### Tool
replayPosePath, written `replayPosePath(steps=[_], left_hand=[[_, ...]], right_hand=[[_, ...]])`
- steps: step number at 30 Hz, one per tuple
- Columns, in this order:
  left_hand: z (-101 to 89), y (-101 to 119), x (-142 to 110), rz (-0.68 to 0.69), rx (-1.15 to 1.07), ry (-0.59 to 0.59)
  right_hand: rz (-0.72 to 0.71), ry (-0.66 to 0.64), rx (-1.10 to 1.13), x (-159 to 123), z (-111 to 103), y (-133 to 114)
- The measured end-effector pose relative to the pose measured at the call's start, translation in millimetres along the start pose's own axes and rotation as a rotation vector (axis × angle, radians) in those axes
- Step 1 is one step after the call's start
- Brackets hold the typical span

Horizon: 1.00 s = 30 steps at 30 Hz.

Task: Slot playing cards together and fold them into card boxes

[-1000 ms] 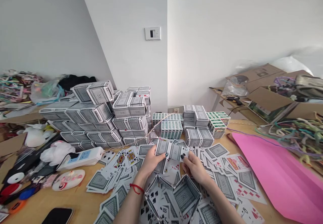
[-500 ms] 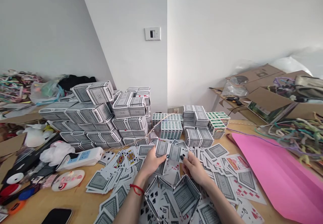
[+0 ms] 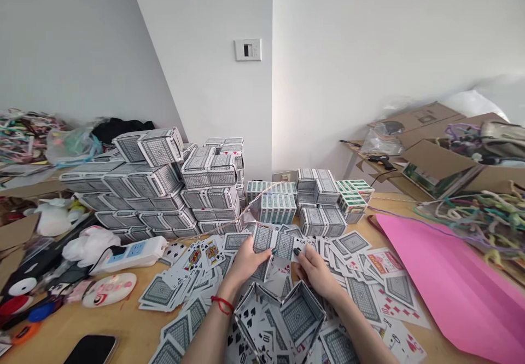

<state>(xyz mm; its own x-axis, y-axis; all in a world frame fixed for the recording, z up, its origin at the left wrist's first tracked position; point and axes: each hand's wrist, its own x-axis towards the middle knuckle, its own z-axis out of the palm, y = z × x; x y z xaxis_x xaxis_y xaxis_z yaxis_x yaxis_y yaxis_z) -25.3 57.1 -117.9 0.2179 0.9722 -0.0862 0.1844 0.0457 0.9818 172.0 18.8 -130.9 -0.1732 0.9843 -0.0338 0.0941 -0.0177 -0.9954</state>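
Note:
My left hand (image 3: 245, 264) is closed with its thumb on a grey-backed playing card (image 3: 263, 237). This card stands beside another grey-backed playing card (image 3: 284, 244), and the two look like part of one folded strip. The right end of that strip, near a white card face marked 3, is pinched by my right hand (image 3: 315, 269). Whether the pieces are joined is too small to tell. Just below my hands sits a heart-shaped frame of folded playing cards (image 3: 304, 313), with loose cards visible inside it. Scattered cards (image 3: 365, 301) lie under and around both hands.
Stacked blocks of folded cards (image 3: 135, 180) rise at the back left, with smaller stacks (image 3: 324, 220) and green-and-white card boxes (image 3: 279, 208) behind my hands. A pink sheet (image 3: 435, 282) lies right. A power strip (image 3: 131, 254) and a phone (image 3: 92, 348) are left.
Both hands keep their hold on the card strip, with hardly any movement. The view has shifted slightly.

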Motion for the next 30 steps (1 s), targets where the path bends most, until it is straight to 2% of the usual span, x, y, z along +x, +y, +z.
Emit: replayPosePath(steps=[6,9,15,22,26,30], left_hand=[[1.0,2.4,1.8,0.01,-0.092,-0.054],[-1.3,3.7,2.6,-0.039,-0.202,-0.067],[-4.8,6.4,-0.1,-0.108,-0.396,-0.116],[-1.9,15.6,-6.0,-0.22,-0.51,-0.204],[-2.1,11.6,-4.8,-0.282,-0.519,-0.201],[-3.3,6.4,-3.6,-0.282,-0.503,-0.214]], right_hand=[[0.079,0.153,0.047,4.5,5.5,8.7],[0.102,0.2,0.049,7.3,4.9,12.8],[0.077,0.112,0.147,5.5,-2.1,1.2],[0.123,0.03,0.11,3.3,-2.3,-6.6],[0.112,0.071,0.127,1.6,1.8,-5.2],[0.137,0.126,0.171,1.2,6.1,-3.2]])
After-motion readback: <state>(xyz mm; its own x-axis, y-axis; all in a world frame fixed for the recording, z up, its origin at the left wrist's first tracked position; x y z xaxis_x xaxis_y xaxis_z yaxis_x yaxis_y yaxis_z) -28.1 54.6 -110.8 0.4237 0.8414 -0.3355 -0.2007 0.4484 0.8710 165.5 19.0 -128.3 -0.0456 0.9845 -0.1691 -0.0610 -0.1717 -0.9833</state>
